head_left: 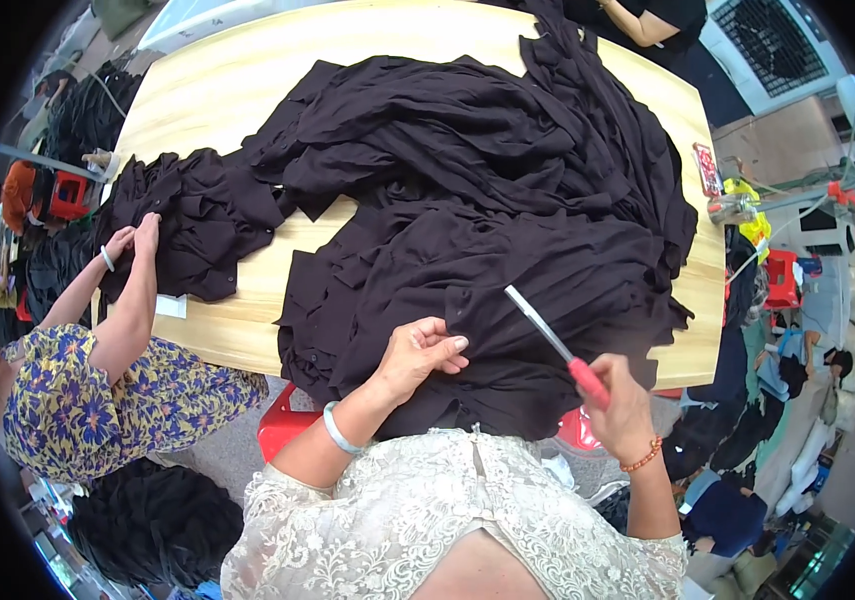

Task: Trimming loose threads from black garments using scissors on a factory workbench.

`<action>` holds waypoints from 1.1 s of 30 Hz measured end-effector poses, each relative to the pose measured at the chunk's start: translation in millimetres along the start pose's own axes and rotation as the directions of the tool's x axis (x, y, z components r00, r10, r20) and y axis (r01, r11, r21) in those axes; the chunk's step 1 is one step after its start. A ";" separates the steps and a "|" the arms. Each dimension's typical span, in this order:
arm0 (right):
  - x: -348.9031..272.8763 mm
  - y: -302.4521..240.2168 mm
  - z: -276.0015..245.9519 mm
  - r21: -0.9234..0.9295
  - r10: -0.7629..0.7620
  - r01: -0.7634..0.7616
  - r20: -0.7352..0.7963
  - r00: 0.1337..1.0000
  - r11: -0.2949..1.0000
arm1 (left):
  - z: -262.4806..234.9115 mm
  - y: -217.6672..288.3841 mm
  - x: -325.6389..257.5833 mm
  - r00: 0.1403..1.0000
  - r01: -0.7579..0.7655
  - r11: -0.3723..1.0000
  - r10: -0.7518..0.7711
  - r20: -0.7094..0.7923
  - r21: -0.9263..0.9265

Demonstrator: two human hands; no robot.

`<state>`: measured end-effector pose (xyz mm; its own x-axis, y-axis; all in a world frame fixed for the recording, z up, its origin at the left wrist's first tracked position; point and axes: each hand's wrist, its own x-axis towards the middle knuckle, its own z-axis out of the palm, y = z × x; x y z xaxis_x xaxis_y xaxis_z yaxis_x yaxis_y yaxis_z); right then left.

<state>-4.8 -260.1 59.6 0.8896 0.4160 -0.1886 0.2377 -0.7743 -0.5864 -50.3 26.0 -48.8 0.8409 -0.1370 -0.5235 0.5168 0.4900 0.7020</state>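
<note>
At the far left, a co-worker in a blue and yellow flowered top presses both hands [132, 240] onto a smaller heap of dark cloth [197, 215] that lies on the left end of the pale wooden surface [237, 330]. A white slip of paper [171, 306] lies on the wood just beside that person's forearm. Below, on the floor, sits another dark bundle [152, 520].

Toward the middle, the person's left hand [422, 350] comes up from the lower edge, a pale bangle on its wrist. Its grip is narrow, the fingers [447, 345] pinching a fold of the big pile of dark brown garments [487, 200], which spreads over most of the surface and spills over its near edge toward the person's lace top. A red stool [282, 420] shows under the near edge of the surface.

Right of that, the right hand [622, 400], with a bead bracelet at the wrist, is closed round the red handle of a pair of scissors [552, 335]. The silver blades point up and left and lie over the cloth, near the pinched fold; whether they touch it I cannot tell.

Farther right, small objects [707, 170] sit on the surface's right edge, and another person's arm [637, 25] shows at the far end.
</note>
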 end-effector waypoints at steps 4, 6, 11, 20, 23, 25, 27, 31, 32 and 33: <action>-13.5 -3.5 0.8 -0.090 -0.132 0.152 0.193 0.972 0.984 | -1.5 -8.4 5.6 0.998 -0.015 0.993 0.008 -0.058 -0.117; -24.2 -3.9 4.4 -0.103 -0.062 0.090 0.249 0.967 0.991 | -5.4 -11.3 7.4 0.999 -0.023 0.975 0.012 -0.050 -0.222; -36.8 -18.5 8.7 -0.187 0.007 0.060 0.336 0.942 0.980 | -13.0 -6.9 9.2 0.999 0.023 0.973 -0.029 -0.025 -0.231; -34.1 -39.3 5.7 -0.185 0.068 -0.006 0.333 0.941 0.983 | -12.6 -7.4 3.1 0.993 0.112 0.977 -0.102 0.066 -0.183; -35.1 -41.5 6.3 -0.113 0.010 0.017 0.236 0.972 0.993 | -13.8 -2.7 2.5 0.970 0.134 0.991 -0.128 0.206 -0.017; -39.0 -39.9 11.0 -0.125 0.017 0.011 0.221 0.975 0.992 | -11.3 5.2 5.6 0.975 0.124 0.987 -0.103 0.197 -0.097; -40.6 -44.3 13.0 -0.114 0.019 0.002 0.183 0.983 0.993 | -9.8 21.2 8.2 0.983 0.144 0.952 -0.106 0.149 -0.269; -42.2 -50.0 13.9 -0.098 0.040 -0.027 0.139 0.989 0.995 | -18.3 17.8 25.4 0.987 0.128 0.855 -0.060 0.151 -0.502; -41.4 -52.0 13.4 -0.111 0.034 -0.020 0.127 0.991 0.994 | -16.7 17.1 27.2 0.986 0.118 0.882 -0.050 0.158 -0.457; -40.7 -53.6 12.3 -0.122 0.029 -0.015 0.114 0.993 0.992 | -14.3 16.7 28.9 0.985 0.107 0.906 -0.040 0.167 -0.409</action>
<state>-58.5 -229.7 89.0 0.8460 0.4448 -0.2939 0.2703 -0.8331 -0.4826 -19.7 42.6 -59.2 0.8343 -0.2988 -0.4633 0.4924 0.7818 0.3825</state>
